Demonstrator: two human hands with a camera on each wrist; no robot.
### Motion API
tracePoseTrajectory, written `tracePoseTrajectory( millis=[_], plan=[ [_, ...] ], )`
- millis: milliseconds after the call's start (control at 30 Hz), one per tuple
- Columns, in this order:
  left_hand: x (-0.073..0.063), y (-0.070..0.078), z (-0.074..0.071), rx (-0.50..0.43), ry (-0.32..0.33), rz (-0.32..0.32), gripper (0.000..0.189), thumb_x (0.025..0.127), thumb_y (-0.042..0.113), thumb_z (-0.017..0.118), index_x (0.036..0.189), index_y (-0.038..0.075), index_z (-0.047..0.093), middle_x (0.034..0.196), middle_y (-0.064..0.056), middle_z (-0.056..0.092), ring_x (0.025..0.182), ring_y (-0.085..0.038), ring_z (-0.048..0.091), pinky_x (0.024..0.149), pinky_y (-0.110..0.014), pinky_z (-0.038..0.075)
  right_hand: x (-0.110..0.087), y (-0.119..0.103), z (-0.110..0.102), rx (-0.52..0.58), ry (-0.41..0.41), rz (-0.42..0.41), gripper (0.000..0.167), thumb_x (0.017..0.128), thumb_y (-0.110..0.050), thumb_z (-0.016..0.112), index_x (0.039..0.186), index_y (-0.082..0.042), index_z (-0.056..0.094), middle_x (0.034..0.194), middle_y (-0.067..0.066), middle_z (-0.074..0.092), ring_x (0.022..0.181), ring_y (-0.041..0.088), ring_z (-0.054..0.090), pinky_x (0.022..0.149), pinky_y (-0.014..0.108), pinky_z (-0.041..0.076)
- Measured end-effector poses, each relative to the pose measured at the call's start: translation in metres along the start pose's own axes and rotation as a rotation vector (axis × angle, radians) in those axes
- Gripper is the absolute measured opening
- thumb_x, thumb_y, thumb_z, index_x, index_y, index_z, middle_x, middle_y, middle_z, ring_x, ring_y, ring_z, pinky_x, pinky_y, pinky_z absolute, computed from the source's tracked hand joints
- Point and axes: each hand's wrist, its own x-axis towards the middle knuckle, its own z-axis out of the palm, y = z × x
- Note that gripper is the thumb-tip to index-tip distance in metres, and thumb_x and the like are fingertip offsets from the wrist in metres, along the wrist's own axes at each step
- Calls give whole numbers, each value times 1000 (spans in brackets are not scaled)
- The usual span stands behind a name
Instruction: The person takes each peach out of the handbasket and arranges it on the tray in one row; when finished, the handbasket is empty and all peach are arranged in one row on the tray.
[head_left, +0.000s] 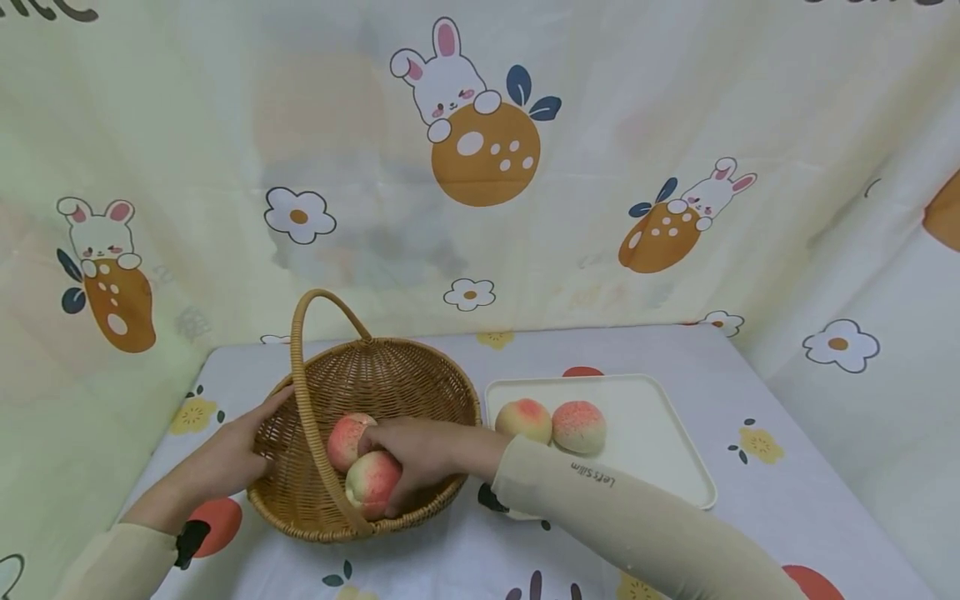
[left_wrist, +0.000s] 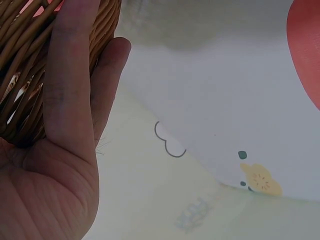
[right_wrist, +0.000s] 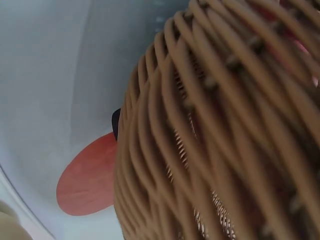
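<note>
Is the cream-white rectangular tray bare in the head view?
No, two round pink-and-yellow peaches sit side by side on the tray, toward its left end.

From where I stand, the bare right hand (head_left: 420, 457) covers part of the round pink peach (head_left: 345, 442) and the round pink-and-cream peach (head_left: 367, 483). The beige fabric sleeve (head_left: 607, 504) hides some of the white rectangular tray (head_left: 652, 433). In the right wrist view, the brown wicker basket (right_wrist: 200, 150) runs off the edges; a pale, blurred shape (right_wrist: 9, 227) is cropped, unidentifiable. The left wrist view clips the bare left hand (left_wrist: 65, 145).
</note>
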Motion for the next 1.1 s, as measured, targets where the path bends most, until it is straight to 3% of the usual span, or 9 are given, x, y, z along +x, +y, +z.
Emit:
tracePoseTrajectory(
  millis=[233,333,533,667,900,1100],
  plan=[
    [0,0,0,-7,-1,-5,107,71,-12,63,164,16,16,154,-38,29,125,-54,45,78,-45,50,-3,-6,-1,-121,72,-15,62,64,-33,93,115,-31,58,110,-12,55,102,4,53,83,26,46],
    [0,0,0,-10,-3,-9,106,72,-11,63,164,15,16,154,-38,28,125,-55,45,77,-45,52,-7,-4,-7,-90,111,-13,66,61,-27,93,117,-31,58,110,-11,53,101,6,52,82,26,47],
    [1,-1,0,-12,-2,-2,106,73,-11,63,164,14,15,154,-38,29,126,-57,44,77,-47,52,-23,9,-25,251,216,-69,66,65,-10,90,122,-25,58,120,-6,52,110,9,54,90,26,48],
    [1,-1,0,-7,-2,6,107,72,-11,63,164,15,15,153,-38,30,125,-56,46,77,-47,52,-41,19,-35,502,292,-128,67,68,-3,87,126,-20,58,126,-3,54,111,15,59,91,33,51],
    [1,1,-2,-2,-9,-3,107,72,-12,63,164,14,15,153,-39,28,125,-55,46,73,-42,50,-74,41,-53,706,429,-185,68,70,-2,85,133,-8,59,129,8,59,108,28,60,88,44,53],
    [1,1,-1,4,-4,6,107,71,-12,62,164,13,15,153,-39,29,127,-57,44,77,-44,50,-109,64,-69,835,443,-136,71,74,8,77,140,-2,54,140,13,51,106,33,63,86,42,55]
  ],
)
